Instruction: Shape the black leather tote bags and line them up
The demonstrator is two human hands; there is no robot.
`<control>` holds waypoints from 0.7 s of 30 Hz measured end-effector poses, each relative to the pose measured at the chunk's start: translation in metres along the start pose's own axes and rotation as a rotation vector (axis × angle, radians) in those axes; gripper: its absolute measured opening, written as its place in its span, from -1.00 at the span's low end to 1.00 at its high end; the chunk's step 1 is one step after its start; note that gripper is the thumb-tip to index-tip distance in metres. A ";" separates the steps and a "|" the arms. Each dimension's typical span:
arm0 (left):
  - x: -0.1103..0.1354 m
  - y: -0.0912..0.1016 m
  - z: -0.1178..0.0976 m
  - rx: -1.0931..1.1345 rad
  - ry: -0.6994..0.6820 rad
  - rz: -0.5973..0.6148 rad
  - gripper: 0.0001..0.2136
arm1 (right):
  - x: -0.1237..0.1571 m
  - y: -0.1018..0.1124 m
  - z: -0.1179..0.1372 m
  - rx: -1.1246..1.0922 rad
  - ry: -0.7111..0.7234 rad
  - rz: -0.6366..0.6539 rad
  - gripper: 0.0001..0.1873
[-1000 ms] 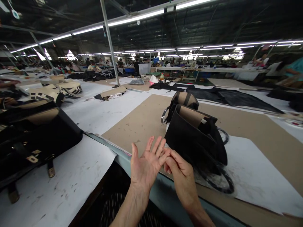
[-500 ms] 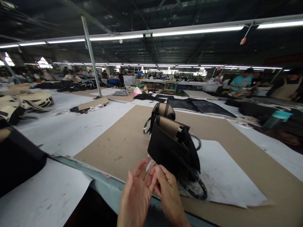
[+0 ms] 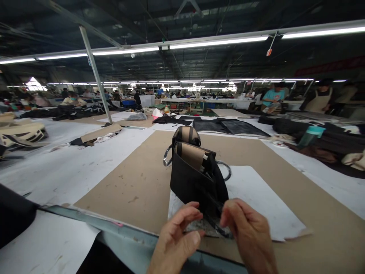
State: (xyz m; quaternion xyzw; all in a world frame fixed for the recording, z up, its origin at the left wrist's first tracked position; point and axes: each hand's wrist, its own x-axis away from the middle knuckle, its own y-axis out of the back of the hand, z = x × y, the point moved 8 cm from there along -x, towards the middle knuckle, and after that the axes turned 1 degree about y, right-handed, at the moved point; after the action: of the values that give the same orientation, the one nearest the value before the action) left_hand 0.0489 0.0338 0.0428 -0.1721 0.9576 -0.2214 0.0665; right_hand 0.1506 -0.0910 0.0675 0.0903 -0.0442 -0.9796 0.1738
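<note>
Handbag (image 3: pixel 186 182), black, open-topped, sits on white paper (image 3: pixel 256 198), left hand (image 3: pixel 175 239) cupped, fingers (image 3: pixel 186 214) apart, right hand (image 3: pixel 251 228) bunched by the handle (image 3: pixel 219 229), grip unclear: seemingly a reach, calling for a sure hold!

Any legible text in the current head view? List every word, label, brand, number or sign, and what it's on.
None readable.
Dark red strip, upper right: too dim and blurred to tell whether it bears lettering.
Teal-lidded bottle: no text can be made out.
Black bag: no lettering visible on the sides that show.
White sheet under it: smudges, no legible writing.
</note>
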 end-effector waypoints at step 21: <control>-0.036 -0.008 0.020 -0.921 0.140 -0.388 -0.32 | -0.060 -0.060 -0.087 0.214 0.172 0.586 -0.63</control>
State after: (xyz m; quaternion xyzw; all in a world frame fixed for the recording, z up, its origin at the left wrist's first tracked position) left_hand 0.0890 0.0319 0.0307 -0.3431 0.9084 0.2047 -0.1231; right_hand 0.2022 -0.0186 -0.0148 0.1737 -0.1564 -0.8664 0.4412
